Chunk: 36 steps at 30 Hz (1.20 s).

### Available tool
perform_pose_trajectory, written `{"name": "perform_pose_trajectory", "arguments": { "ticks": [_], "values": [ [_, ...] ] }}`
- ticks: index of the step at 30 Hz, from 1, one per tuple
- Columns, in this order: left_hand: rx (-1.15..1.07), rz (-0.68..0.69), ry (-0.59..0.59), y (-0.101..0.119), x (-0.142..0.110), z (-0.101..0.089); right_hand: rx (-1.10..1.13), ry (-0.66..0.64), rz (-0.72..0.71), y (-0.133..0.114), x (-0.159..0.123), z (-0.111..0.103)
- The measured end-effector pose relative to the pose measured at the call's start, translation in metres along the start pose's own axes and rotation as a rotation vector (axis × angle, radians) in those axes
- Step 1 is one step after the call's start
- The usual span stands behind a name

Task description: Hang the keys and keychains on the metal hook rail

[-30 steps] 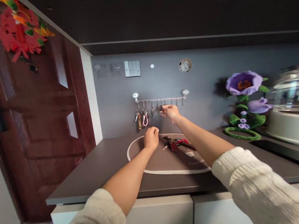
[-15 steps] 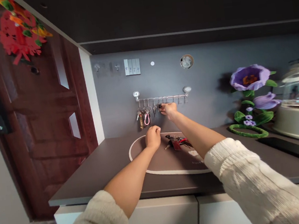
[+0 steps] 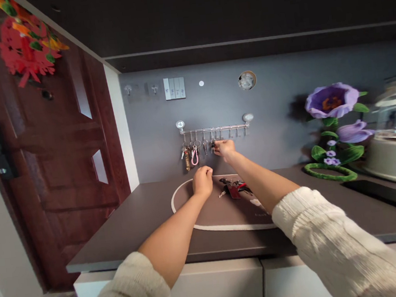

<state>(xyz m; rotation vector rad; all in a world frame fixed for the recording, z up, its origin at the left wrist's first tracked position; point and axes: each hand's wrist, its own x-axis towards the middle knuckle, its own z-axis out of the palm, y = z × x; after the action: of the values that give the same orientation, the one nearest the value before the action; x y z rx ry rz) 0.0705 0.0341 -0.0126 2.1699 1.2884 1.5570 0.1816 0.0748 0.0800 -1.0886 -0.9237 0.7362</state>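
My right hand (image 3: 225, 149) is at the clear hook rack (image 3: 213, 129) on the grey wall, its fingertips pinched on a small bunch of keys (image 3: 213, 146) just under a hook. To its left hang other keys (image 3: 205, 146), a pink strap (image 3: 194, 157) and a brown key tag (image 3: 187, 160). My left hand (image 3: 202, 181) is closed above the brown oval mat (image 3: 184, 214); whatever its fingers hold, if anything, is hidden. Between my forearms, a pile of keys with red and black pieces (image 3: 234, 189) lies on that mat.
On the right stand a purple plush flower (image 3: 332, 101) with a green base and a clear-topped white appliance (image 3: 395, 159). A dark shelf (image 3: 232, 11) overhangs the counter (image 3: 129, 232). Wall switches (image 3: 174, 88) sit above the rack; a reddish-brown door (image 3: 62, 183) is at left.
My right hand has dropped slightly below the hooks, and the keys at its fingertips now show hanging under the rack. My left hand stays nearly still.
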Motion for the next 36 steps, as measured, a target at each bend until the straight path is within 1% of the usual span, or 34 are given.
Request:
{"name": "perform_pose_trajectory", "arguments": {
  "ticks": [9, 13, 17, 21, 24, 27, 29, 32, 36],
  "values": [
    [0.004, 0.008, -0.001, 0.000, 0.000, 0.000, 0.010, -0.043, 0.002, 0.001, -0.005, -0.007],
    [0.004, 0.019, -0.001, -0.002, 0.000, 0.000, 0.009, -0.053, 0.006, 0.001, -0.011, -0.016],
    [-0.001, 0.029, -0.007, -0.003, 0.000, 0.000, -0.050, -0.102, -0.004, 0.006, -0.020, -0.029],
    [0.003, 0.042, -0.010, -0.003, 0.000, 0.000, -0.211, -0.181, -0.045, 0.018, -0.027, -0.046],
    [0.006, 0.062, -0.031, -0.005, 0.001, 0.000, -0.399, -0.246, -0.113, 0.028, -0.027, -0.060],
    [0.002, 0.072, -0.045, -0.007, 0.001, 0.000, -0.611, -0.280, -0.167, 0.037, -0.024, -0.070],
    [-0.001, 0.066, -0.052, -0.007, 0.001, -0.001, -0.757, -0.321, -0.166, 0.040, -0.021, -0.075],
    [0.004, 0.061, -0.072, -0.007, 0.001, -0.002, -0.942, -0.427, -0.144, 0.043, -0.019, -0.079],
    [0.018, 0.063, -0.090, -0.007, 0.001, -0.002, -1.039, -0.512, -0.157, 0.044, -0.019, -0.082]
  ]
}}
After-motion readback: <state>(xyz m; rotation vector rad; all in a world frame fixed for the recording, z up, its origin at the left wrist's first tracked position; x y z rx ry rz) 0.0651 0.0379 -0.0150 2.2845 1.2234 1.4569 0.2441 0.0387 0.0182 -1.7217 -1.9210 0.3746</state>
